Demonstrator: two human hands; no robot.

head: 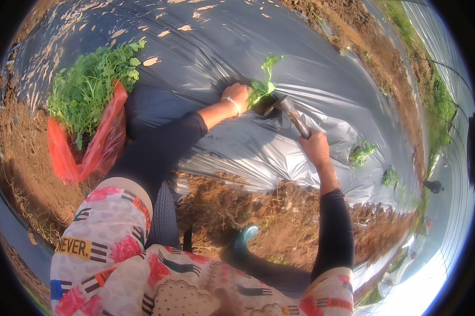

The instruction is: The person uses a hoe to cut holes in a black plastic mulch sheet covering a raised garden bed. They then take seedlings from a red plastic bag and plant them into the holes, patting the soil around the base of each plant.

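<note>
My left hand (238, 97) is closed around the lower stem of a leafy green seedling (264, 85), at a hole (265, 106) in the dark plastic mulch film (237, 136). The seedling's roots are hidden by the hand and the hole. In my right hand (315, 147) is the handle of a short hand tool (294, 114), perhaps a small hoe or trowel. Its metal head reaches the right side of the hole, and part of the blade is out of sight there. The film is creased and pulled tight around both hands.
A red plastic bag (103, 138) full of seedlings (91, 87) stands at the left on the bed's edge. Planted seedlings (361, 152) rise from the film at the right. Bare soil (209, 201) lies before me, near my boot (245, 237). Greenhouse sheeting (454, 170) curves along the right.
</note>
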